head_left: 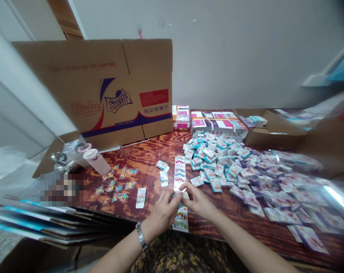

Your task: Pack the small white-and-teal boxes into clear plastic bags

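Observation:
My left hand [165,206] and my right hand [199,201] meet near the table's front edge. Both have their fingers closed on a small white-and-blue box [185,195], mostly covered by the fingers. Under them lies a strip printed with rows of colourful nail designs [180,168], running away from me. Left of my hands is a flat-looking small box with an open flap [141,197]. Two more little boxes [163,177] lie just beyond my left hand. Small clear packets of colourful pieces [123,197] are scattered farther left.
A big pile of small boxes [217,159] covers the right side. A large carton [149,79] stands at the back left, beside a pink bottle [97,162]. Wrapped bundles [217,123] and an open carton [274,138] are at the back. Stacked cardboard sheets [46,223] flank the left.

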A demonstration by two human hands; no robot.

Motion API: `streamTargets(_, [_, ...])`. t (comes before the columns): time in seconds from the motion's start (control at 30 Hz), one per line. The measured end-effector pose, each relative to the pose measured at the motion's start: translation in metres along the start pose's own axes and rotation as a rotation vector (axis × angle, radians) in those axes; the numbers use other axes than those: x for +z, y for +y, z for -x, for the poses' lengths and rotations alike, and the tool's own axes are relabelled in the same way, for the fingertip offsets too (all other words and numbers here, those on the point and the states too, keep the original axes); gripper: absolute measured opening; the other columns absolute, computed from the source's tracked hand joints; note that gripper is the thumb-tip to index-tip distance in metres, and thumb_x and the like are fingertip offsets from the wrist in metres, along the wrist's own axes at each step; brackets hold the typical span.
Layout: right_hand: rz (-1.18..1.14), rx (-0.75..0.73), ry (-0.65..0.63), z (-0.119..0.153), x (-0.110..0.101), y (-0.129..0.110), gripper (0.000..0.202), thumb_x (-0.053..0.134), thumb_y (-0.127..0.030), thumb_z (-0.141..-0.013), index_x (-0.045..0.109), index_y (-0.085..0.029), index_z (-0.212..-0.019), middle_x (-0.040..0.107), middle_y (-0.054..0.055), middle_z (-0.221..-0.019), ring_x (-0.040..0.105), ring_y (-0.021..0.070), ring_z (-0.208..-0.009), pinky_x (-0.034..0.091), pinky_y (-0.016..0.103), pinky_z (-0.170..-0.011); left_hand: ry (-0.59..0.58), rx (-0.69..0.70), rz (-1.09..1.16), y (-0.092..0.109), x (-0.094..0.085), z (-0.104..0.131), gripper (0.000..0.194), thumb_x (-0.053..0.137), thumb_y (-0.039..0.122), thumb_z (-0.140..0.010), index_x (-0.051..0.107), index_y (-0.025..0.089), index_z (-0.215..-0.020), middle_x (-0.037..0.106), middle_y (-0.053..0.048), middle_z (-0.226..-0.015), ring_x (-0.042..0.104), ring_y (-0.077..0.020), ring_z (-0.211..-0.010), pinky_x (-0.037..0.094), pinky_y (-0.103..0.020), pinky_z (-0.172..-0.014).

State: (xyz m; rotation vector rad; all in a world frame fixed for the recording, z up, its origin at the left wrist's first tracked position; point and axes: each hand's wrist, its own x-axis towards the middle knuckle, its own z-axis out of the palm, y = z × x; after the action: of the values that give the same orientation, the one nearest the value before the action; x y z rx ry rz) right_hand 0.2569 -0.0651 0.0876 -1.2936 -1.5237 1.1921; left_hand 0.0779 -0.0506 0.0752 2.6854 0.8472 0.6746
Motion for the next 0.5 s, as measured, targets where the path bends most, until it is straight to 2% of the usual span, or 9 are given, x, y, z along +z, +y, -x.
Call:
streamTargets(0.07, [0.022, -0.012, 0.001, 0.003, -0.001, -0.003, 0.020, 0.056, -0.033, -0.079, 0.046, -0.021, -0.093, 0.041, -0.008, -0.060, 0.042, 0.0100, -0.055, 0.031, 0.021, -0.049, 0.013, -0.025, 0.067, 0.001, -0.002, -0.001, 0.052, 0.042, 0.002, -0.076, 0.040, 0.018, -0.126, 0.046, -0.013, -0.114, 0.044, -0.0244, -0.109, 0.045, -0.041, -0.088])
streamTargets(0.13, [0.027, -0.032, -0.011, 0.007, -0.003, -0.007, 0.023, 0.053, -0.033, -0.083, 0.047, -0.021, -0.101, 0.045, -0.006, -0.065, 0.043, 0.0101, -0.057, 0.034, 0.021, -0.051, 0.064, -0.050, 0.123, 0.000, -0.003, -0.002, 0.051, 0.044, 0.004, -0.076, 0.041, 0.018, -0.124, 0.046, -0.012, -0.114, 0.045, -0.0238, -0.108, 0.045, -0.040, -0.088])
streamTargets(0.27, [-0.019, -0.080, -0.052, 0.016, -0.005, -0.014, 0.037, 0.044, -0.033, -0.088, 0.040, -0.023, -0.124, 0.055, 0.002, -0.094, 0.052, 0.0128, -0.075, 0.043, 0.023, -0.062, 0.142, -0.109, 0.203, 0.002, -0.005, -0.002, 0.048, 0.046, 0.007, -0.079, 0.039, 0.021, -0.125, 0.047, -0.010, -0.114, 0.047, -0.0217, -0.105, 0.045, -0.038, -0.088])
streamTargets(0.43, [0.175, -0.117, 0.143, 0.018, 0.005, -0.019, 0.032, 0.046, -0.029, -0.087, 0.045, -0.020, -0.118, 0.057, 0.000, -0.080, 0.054, 0.0139, -0.070, 0.043, 0.024, -0.063, 0.171, -0.133, 0.264, 0.008, -0.001, -0.002, 0.044, 0.048, 0.007, -0.079, 0.043, 0.021, -0.120, 0.047, -0.010, -0.115, 0.047, -0.0207, -0.107, 0.043, -0.036, -0.091])
streamTargets(0.5, [0.198, -0.116, 0.199, 0.017, 0.010, -0.019, 0.033, 0.048, -0.030, -0.086, 0.046, -0.020, -0.118, 0.059, 0.000, -0.080, 0.056, 0.0147, -0.070, 0.044, 0.025, -0.063, 0.187, -0.133, 0.253, 0.009, 0.000, -0.003, 0.044, 0.048, 0.006, -0.077, 0.044, 0.020, -0.118, 0.048, -0.010, -0.114, 0.047, -0.0208, -0.107, 0.044, -0.036, -0.091])
